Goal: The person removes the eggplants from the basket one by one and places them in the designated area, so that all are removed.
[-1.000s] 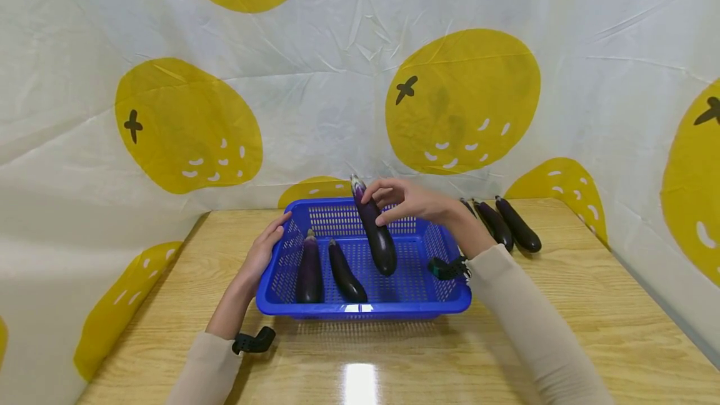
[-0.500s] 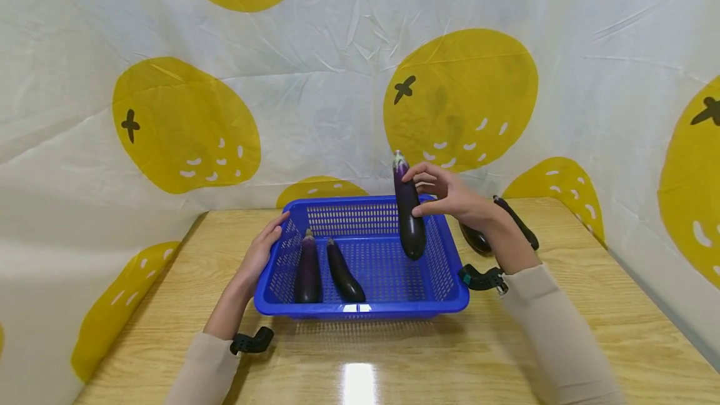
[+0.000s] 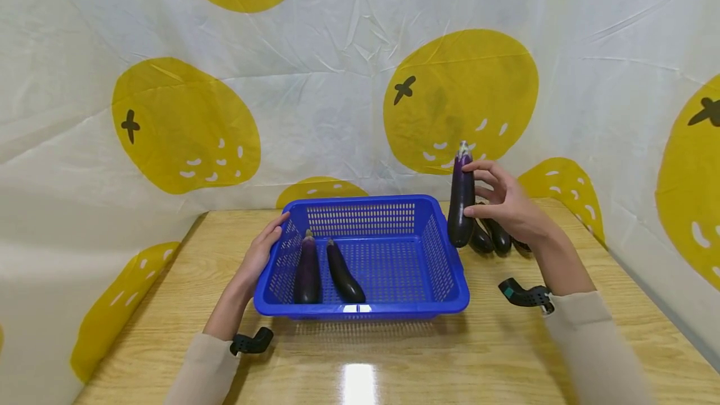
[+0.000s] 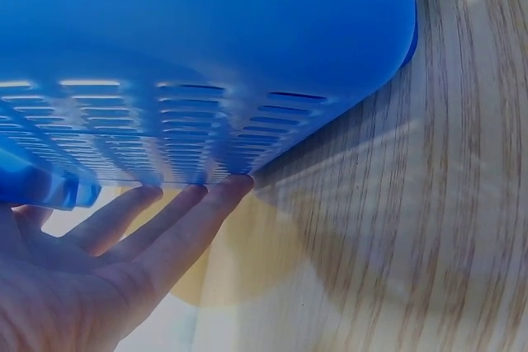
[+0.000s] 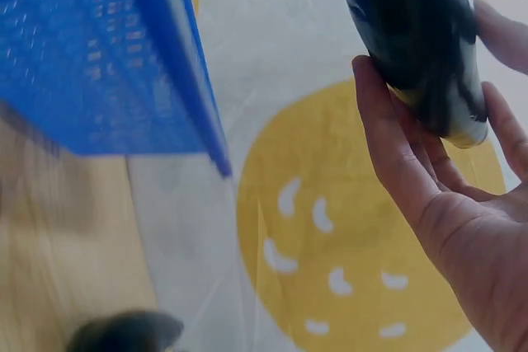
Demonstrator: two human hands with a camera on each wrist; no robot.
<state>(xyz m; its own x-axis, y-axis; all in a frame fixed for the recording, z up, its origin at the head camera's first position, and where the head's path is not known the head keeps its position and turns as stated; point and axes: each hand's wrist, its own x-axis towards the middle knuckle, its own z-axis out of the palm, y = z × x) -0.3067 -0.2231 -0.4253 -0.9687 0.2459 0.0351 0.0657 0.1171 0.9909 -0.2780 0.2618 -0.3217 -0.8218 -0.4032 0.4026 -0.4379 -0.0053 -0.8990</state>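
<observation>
– While the eggplant (image 3: 458,195) is pinched upright by the right grip (image 3: 505,202) beside the basket (image 3: 315,309), what could be botched?

– Being glossy, it could be dropped if pinched too lightly, tbh; left grip (image 3: 260,256) is only rested against the basket, fingers straight.

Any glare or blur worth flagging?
Head: white glare on the table in front of the basket, a smaller glint on its near rim; left wrist: pale streaks across the table; right wrist: the basket and a dark shape at the bottom blurred.
</observation>
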